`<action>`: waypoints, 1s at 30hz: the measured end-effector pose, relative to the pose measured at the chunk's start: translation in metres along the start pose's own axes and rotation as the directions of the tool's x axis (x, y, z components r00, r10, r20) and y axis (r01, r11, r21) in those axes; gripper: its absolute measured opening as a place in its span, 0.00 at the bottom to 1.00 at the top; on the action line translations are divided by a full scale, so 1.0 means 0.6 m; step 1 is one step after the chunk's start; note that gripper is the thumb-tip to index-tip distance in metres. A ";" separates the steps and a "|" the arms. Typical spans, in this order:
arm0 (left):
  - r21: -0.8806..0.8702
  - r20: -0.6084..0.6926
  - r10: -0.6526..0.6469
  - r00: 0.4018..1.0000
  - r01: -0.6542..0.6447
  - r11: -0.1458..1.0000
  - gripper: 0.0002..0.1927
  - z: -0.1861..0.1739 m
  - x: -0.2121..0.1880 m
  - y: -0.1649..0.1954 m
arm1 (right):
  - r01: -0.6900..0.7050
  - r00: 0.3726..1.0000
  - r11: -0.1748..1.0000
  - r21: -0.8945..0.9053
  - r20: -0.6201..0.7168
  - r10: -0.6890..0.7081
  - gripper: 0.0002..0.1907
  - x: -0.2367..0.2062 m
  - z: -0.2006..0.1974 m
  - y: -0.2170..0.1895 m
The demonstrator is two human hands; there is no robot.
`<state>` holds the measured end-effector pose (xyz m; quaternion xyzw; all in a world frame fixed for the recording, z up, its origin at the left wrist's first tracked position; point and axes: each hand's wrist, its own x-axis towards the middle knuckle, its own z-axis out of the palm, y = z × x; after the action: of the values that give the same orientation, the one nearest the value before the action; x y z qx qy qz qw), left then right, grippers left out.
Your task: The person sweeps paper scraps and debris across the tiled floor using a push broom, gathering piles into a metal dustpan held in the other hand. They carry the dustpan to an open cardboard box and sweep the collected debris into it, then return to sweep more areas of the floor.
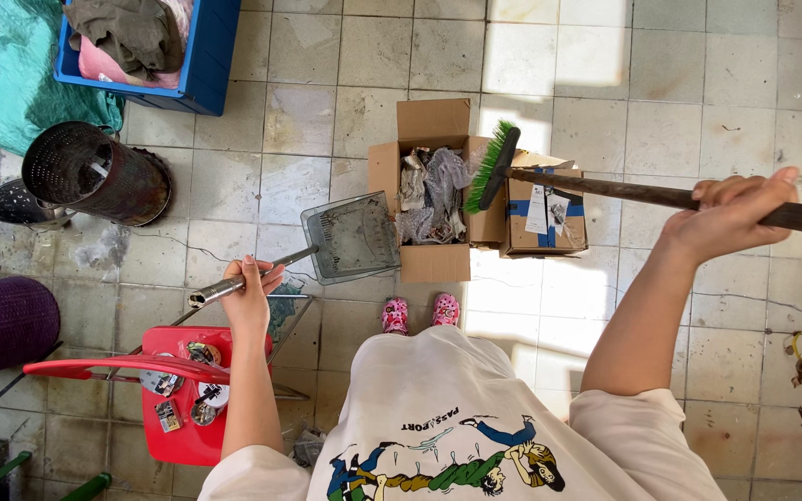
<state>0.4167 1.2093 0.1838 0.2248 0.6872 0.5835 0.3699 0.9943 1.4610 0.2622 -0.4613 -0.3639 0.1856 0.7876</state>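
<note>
Tiled floor (661, 139), pale and stained, w/ bright sun patches toward 12 and 1 o'clock. Teal tarp (2, 74) bunched at 10 o'clock, and next to it a blue crate (211, 56) stuffed w/ clothes. Below the crate, a dark mesh bin (95, 172) lies tipped on its side; a purple basket (2, 325) sits at 9 o'clock by the frame edge. Red chair (178, 390) at 7 o'clock, small odds and ends on its seat.

Dead centre, just ahead of the person's pink shoes (420, 314): an open cardboard box (433, 186) packed w/ crumpled plastic and paper. A second, smaller box (547, 215) w/ blue tape touches it on the 3 o'clock side.

Broom (494, 167): green bristles rest at the open box's right rim, long dark handle running out to 3 o'clock. Right hand (735, 209) is wrapped round that handle, fingers closed over the top.

Dustpan (350, 237), grey metal, tilted and touching the box's left edge at abt 9 o'clock of it. Left hand (248, 288) has its fist closed on the pan's metal handle, arm raised from 6 o'clock.

Bits of debris at 4 o'clock near the wall.
</note>
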 end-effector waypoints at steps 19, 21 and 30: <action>0.033 -0.030 0.023 0.999 -0.022 0.999 0.15 -0.023 -0.003 -0.011 | -0.364 0.919 0.929 0.069 -0.133 0.370 0.20 -0.082 0.100 0.193; 0.025 -0.032 0.021 0.999 -0.021 0.999 0.15 -0.023 -0.003 -0.010 | -0.345 0.932 0.937 0.061 -0.095 0.350 0.24 -0.129 0.125 0.202; 0.019 -0.027 -0.019 0.999 0.020 1.000 0.16 -0.015 -0.002 -0.013 | -0.318 0.827 0.947 -0.042 0.476 0.299 0.21 -0.330 0.107 0.222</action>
<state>0.4116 1.2012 0.1772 0.2140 0.6999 0.5760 0.3641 0.8204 1.4421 0.0876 -0.4387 -0.4631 0.4251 0.6422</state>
